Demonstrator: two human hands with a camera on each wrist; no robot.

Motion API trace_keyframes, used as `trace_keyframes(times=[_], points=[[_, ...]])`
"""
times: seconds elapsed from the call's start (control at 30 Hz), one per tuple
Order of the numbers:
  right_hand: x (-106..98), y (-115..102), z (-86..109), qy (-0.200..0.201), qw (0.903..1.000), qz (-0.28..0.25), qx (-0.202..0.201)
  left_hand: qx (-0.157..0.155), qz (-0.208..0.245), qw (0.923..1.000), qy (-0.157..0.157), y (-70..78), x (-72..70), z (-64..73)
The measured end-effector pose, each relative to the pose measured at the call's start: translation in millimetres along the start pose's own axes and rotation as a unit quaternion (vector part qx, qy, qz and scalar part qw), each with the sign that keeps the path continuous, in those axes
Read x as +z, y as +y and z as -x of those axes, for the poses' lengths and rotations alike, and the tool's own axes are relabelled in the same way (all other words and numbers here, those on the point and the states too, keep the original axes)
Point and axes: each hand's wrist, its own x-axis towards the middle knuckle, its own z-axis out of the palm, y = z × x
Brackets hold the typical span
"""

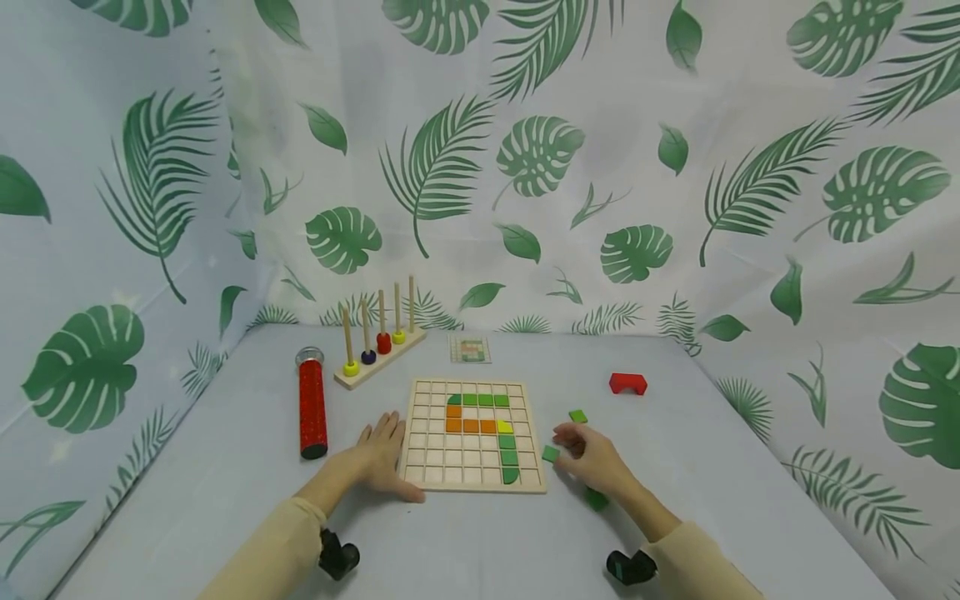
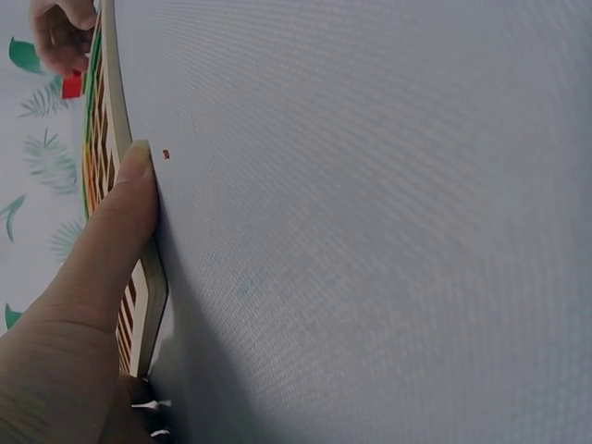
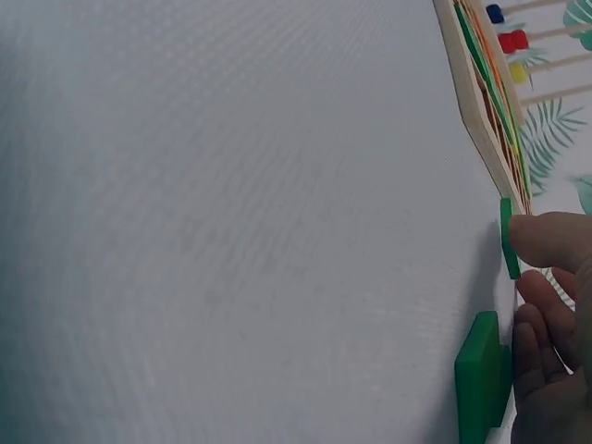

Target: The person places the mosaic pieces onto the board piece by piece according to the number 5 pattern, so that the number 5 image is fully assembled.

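My left hand (image 1: 382,454) rests at the left side of a wooden grid board (image 1: 461,483), fingers spread along its edge. In the left wrist view its thumb (image 2: 129,203) lies against the board's front rim. Green, orange and yellow tiles sit in the board's squares, forming a bent path. Just right of the board, my right hand (image 1: 600,460) pinches a small green tile (image 1: 551,453) with curled fingers. In the right wrist view the thumb (image 3: 550,239) overlaps this tile's face. More green pieces (image 1: 596,498) lie under the wrist, partly hidden, and another green tile (image 1: 577,416) lies beyond the hand.
Behind the board lies a pattern card (image 1: 471,349). A wooden peg stand (image 1: 380,358) with coloured beads is at the back left, near a red cylinder (image 1: 312,408). A red arch block (image 1: 628,383) lies at the back right. Leaf-printed cloth walls enclose the table.
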Motion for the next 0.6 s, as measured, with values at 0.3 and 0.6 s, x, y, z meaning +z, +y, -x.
trace_keyframes(times=[0.3,0.6], points=[[5.3,-1.2,-0.4,0.01,0.9997,0.018,-0.014,0.002,0.008,1.0,0.004,-0.2,2.1,-0.2],[1.8,-0.5,-2.1,0.027,0.9996,0.008,-0.011,0.0,0.004,1.0,0.0,-1.8,2.0,-1.5]])
